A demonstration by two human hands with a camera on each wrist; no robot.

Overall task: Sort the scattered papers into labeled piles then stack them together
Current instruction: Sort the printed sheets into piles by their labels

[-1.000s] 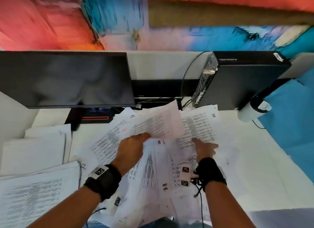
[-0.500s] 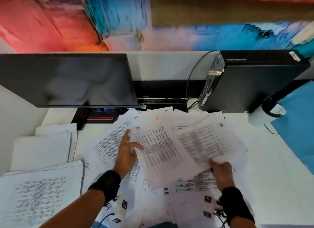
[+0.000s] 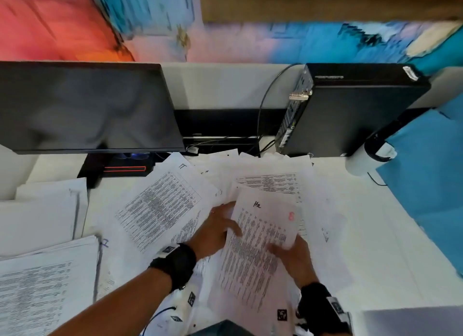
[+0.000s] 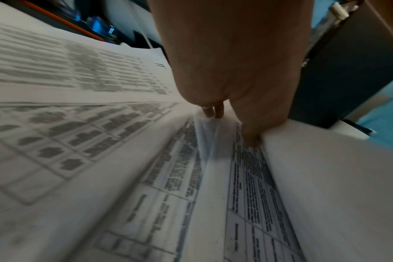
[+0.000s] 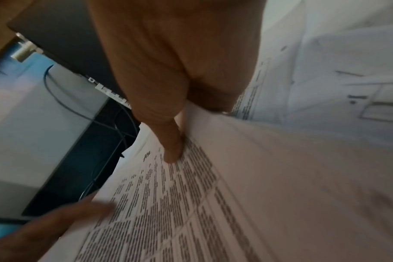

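Observation:
Printed sheets lie scattered over the middle of the white desk. One sheet with a handwritten label at its top and a red mark is lifted above them. My right hand pinches its right edge, thumb on top, fingers hidden beneath. My left hand holds its left edge, with the thumb over the paper and the fingers behind it. Two sorted piles sit at the left, one further back and one nearer.
A black monitor stands at the back left and a black computer case at the back right, with cables between them. A white roll and blue cloth lie at the right.
My right hand has pulled one labelled sheet in toward me, over the spread. My left hand has moved right from the scattered papers and taken that sheet's left edge.

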